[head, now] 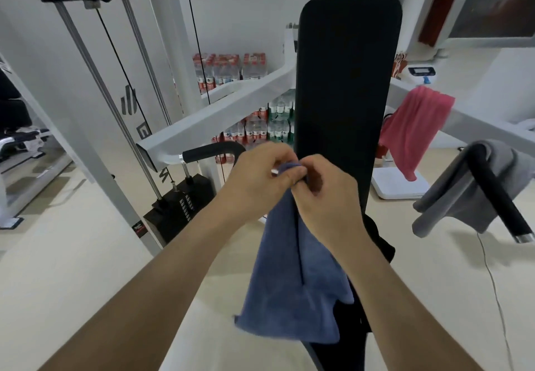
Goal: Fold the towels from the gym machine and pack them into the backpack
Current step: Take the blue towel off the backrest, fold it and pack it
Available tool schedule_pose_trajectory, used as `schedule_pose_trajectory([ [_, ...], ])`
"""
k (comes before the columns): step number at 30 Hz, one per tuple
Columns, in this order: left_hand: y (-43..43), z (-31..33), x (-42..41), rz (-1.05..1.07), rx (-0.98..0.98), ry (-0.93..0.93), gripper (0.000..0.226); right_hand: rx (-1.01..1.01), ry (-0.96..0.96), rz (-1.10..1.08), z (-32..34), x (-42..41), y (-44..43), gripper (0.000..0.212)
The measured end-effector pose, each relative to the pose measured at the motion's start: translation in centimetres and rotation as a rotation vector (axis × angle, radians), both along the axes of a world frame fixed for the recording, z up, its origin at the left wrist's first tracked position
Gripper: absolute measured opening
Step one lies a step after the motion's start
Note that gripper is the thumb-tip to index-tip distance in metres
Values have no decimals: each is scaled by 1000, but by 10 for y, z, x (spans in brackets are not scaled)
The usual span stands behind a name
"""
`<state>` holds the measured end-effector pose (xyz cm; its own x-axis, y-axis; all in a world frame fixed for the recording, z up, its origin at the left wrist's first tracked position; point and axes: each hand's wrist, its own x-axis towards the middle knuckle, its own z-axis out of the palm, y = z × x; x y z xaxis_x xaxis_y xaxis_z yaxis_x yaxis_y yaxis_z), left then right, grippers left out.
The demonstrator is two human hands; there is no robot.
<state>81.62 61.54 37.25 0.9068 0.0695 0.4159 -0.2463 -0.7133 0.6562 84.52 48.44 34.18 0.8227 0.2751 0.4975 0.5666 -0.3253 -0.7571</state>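
Blue towel (292, 269) hanging
Left hand (260, 176) and right hand (327, 200) are pinching its bunched top edge (corners hidden); uneven grip is risking a crooked fold.

Pink towel (414, 127) draped over white machine arm (486, 126); grey towel (457, 197) over black handle (492, 197).

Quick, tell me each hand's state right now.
The left hand pinches the top of the blue towel.
The right hand pinches it there too.
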Motion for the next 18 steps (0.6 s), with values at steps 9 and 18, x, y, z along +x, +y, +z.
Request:
schedule_pose_trajectory([
  [9, -30, -149, -11, -135, -329, 712, 13, 144, 121, 26, 27, 52, -17, 23],
  [18, -47, -174, 8, 50, -445, 785, 24, 1, 209, -277, 3, 89, -65, 16],
])
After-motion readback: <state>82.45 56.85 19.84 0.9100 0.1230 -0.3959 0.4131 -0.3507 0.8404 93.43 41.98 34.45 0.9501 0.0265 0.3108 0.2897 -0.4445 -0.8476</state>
